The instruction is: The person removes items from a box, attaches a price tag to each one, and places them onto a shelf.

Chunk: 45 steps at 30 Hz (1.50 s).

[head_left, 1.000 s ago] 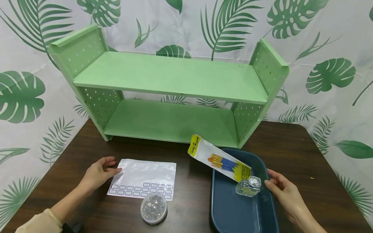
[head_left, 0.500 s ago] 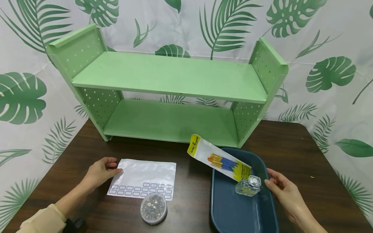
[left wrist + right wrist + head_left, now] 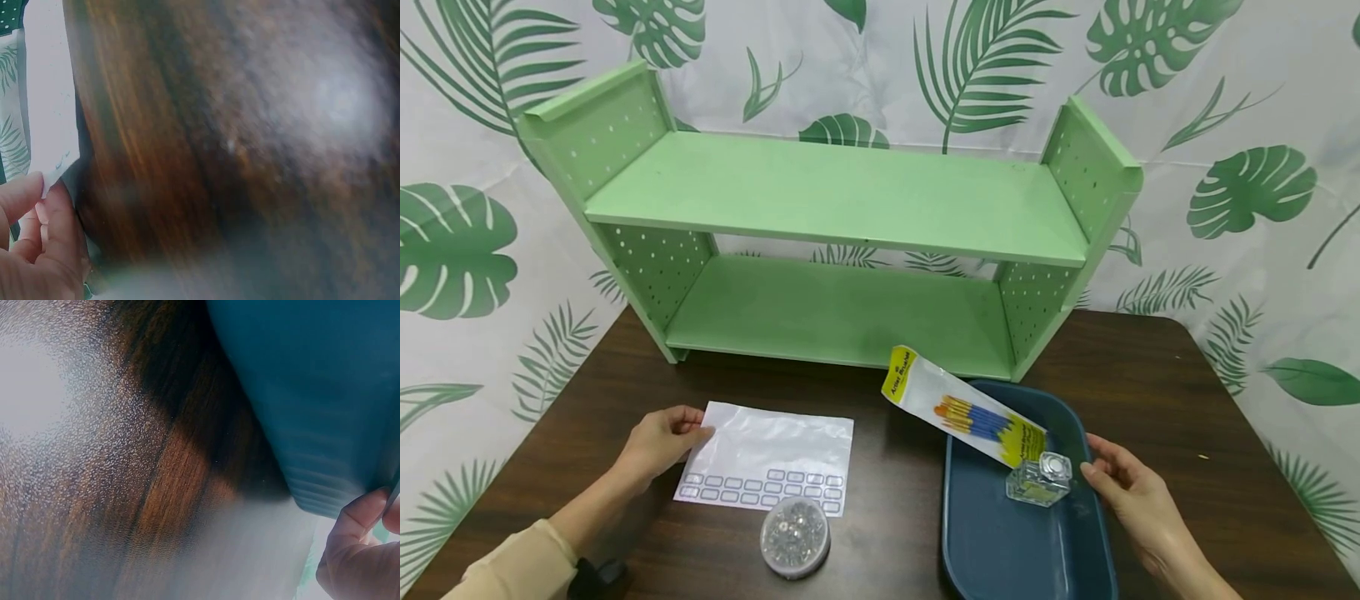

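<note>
The thumb and fingers of the left hand [image 3: 661, 443] pinch the left edge of a white sheet [image 3: 767, 454], which has rows of outlined boxes. The right hand [image 3: 1138, 493] grips, between thumb and fingers, the right rim of a blue tray [image 3: 1000, 554]. Inside the tray there is a glass bottle [image 3: 1033, 487], and a paintbrush packet [image 3: 955, 408] leans over its far-left rim. Near the sheet's front edge sits a round bead container [image 3: 795, 537]. Behind stands a green two-tier shelf [image 3: 842, 196].
</note>
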Motion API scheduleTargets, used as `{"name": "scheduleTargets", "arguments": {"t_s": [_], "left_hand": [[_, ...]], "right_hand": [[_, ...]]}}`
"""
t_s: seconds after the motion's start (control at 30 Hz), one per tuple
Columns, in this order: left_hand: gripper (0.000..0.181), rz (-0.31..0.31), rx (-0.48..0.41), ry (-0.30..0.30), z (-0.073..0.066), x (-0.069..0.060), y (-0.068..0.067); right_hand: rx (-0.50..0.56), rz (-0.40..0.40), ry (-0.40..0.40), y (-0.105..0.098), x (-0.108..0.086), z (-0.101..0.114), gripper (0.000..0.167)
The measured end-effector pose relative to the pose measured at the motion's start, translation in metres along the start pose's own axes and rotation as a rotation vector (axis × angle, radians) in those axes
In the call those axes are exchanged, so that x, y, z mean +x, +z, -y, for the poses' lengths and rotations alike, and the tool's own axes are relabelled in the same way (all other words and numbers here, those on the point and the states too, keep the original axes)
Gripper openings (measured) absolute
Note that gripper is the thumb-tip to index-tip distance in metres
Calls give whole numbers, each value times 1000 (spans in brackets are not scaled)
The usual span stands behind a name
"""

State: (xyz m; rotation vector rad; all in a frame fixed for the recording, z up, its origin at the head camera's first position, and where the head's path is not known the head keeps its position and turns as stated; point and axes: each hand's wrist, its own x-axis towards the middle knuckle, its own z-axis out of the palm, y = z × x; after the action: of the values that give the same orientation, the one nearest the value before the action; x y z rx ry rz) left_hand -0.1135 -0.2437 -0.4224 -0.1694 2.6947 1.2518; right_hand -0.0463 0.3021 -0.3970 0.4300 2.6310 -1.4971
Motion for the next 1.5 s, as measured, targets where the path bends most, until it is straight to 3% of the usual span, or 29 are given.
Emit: {"name": "scheduleTargets", "arguments": {"t_s": [0.37, 0.5, 0.67, 0.73, 0.83, 0.93, 0.97, 1.07, 1.17, 1.27, 1.37, 1.5], "left_hand": [[24, -40, -71, 8, 0, 4, 5], [24, -54, -118, 2, -1, 6, 10], [22, -80, -142, -15, -2, 9, 12], [22, -94, -142, -23, -2, 9, 12], [22, -120, -151, -25, -3, 9, 13], [22, -146, -166, -12, -3, 10, 13], [22, -153, -169, -9, -4, 10, 13], [21, -170, -180, -3, -3, 10, 14], [20, -184, -189, -11, -2, 10, 15], [19, -199, -215, -23, 0, 9, 16], [19, -209, -266, -32, 1, 9, 17], [19, -202, -316, -41, 3, 8, 16]], "right_hand": [[-14, 7, 22, -2, -1, -4, 59], [-13, -48, 21, -5, -4, -7, 59], [286, -203, -66, -8, -4, -13, 36], [448, -268, -113, -12, 8, -33, 36], [606, -351, -118, -11, 2, -14, 37], [700, -369, -203, -2, -14, 19, 37], [716, -353, -249, 4, -24, 37, 36], [755, -273, -357, 25, -38, 59, 39], [772, -157, -394, 58, -58, 88, 36], [766, -3, -327, 94, -76, 113, 34], [765, 131, -172, 128, -86, 129, 37], [790, 216, 23, 162, -84, 140, 43]]}}
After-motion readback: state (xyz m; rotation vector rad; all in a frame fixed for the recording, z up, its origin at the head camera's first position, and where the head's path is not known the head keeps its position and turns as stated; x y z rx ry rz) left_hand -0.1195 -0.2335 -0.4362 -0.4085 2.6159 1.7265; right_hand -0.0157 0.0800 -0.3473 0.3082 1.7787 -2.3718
